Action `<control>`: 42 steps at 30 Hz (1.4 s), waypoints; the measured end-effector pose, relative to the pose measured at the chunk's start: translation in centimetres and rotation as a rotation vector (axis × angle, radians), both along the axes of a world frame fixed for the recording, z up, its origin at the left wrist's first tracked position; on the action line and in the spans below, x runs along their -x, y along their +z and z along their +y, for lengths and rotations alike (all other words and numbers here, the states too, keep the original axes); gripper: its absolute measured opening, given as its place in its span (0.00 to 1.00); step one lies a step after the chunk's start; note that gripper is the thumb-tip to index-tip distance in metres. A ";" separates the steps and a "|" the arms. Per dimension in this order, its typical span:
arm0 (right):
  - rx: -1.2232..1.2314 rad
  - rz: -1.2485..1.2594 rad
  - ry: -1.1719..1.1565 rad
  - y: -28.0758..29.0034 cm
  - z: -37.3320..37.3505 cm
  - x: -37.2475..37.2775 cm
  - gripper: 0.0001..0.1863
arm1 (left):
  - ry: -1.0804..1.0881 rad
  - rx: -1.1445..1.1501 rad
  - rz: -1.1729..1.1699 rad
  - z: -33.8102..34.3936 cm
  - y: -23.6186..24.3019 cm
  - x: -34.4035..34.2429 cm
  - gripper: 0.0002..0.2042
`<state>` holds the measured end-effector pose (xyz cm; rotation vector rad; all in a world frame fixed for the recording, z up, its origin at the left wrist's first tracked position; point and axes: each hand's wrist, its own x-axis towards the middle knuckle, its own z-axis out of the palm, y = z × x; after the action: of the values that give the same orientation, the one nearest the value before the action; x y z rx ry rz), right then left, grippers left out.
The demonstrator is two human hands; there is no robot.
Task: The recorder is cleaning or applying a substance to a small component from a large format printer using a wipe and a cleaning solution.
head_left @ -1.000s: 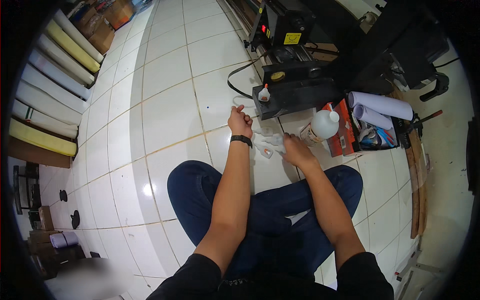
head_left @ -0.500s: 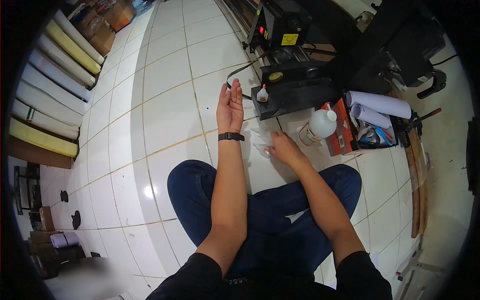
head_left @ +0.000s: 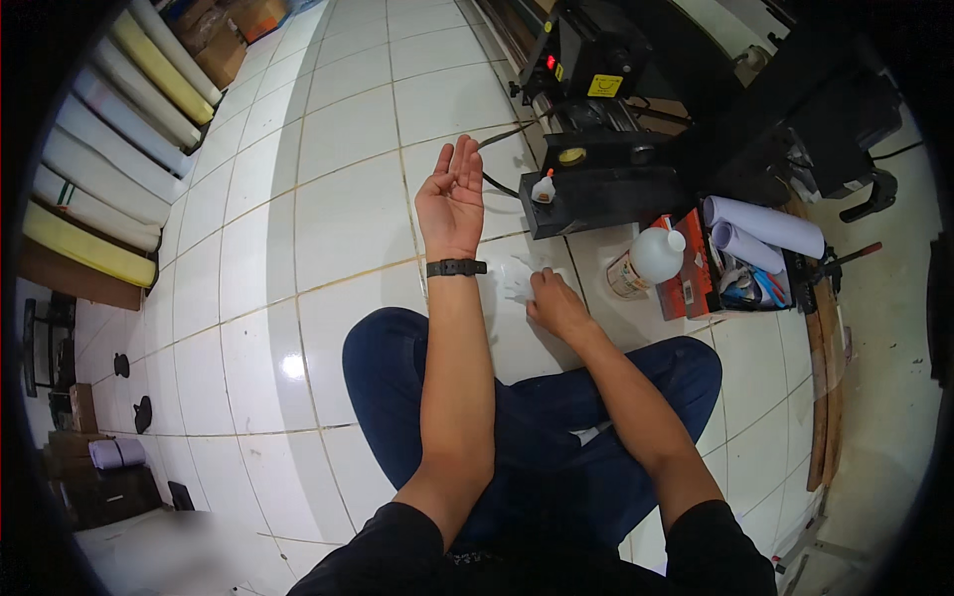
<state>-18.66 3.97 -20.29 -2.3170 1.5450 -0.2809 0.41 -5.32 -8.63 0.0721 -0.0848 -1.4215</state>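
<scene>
My left hand [head_left: 452, 209] is raised over the tiled floor with its palm turned up. Its fingers are stretched out and hold nothing; a black band [head_left: 456, 267] circles the wrist. Low over the floor, my right hand [head_left: 558, 306] has its fingers curled at the edge of a thin, crumpled white tissue [head_left: 511, 278]. The fingertips are partly hidden, but they seem to pinch it. Right of that hand stands a whitish plastic bottle [head_left: 656, 256] with a label. A small white bottle with an orange tip [head_left: 543, 187] sits on the black machine's base, beyond the tissue.
A black machine [head_left: 606, 199] with a red display fills the far right. Beside the large bottle, an open red and black box [head_left: 704, 268] holds paper rolls [head_left: 765, 226] and tools. Long material rolls [head_left: 109, 154] line the left. Wooden strips [head_left: 823, 417] lie along the right wall.
The view has shifted, so the machine and bottles appear further right. My left hand has turned its palm more upward and spread its fingers. My right hand stays by the tissue.
</scene>
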 end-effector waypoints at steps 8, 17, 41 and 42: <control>0.227 0.013 0.098 -2.5 -4.1 -0.3 0.20 | -0.004 0.114 0.164 7.4 5.4 -5.4 0.17; 0.118 0.087 0.012 -1.0 -0.6 -1.8 0.23 | 0.308 0.096 0.096 24.3 1.7 -22.3 0.19; -0.413 -0.524 -0.409 -9.2 -17.2 8.9 0.28 | 1.073 -0.311 0.115 47.3 -17.4 -50.5 0.21; -0.412 -0.529 -0.417 -8.7 -18.0 7.2 0.28 | 1.036 -0.311 0.051 46.7 -17.4 -51.8 0.21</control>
<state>-25.84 -14.00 -29.02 -1.4461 1.5978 -0.5635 52.24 41.41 -26.04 0.2906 0.1983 -0.3887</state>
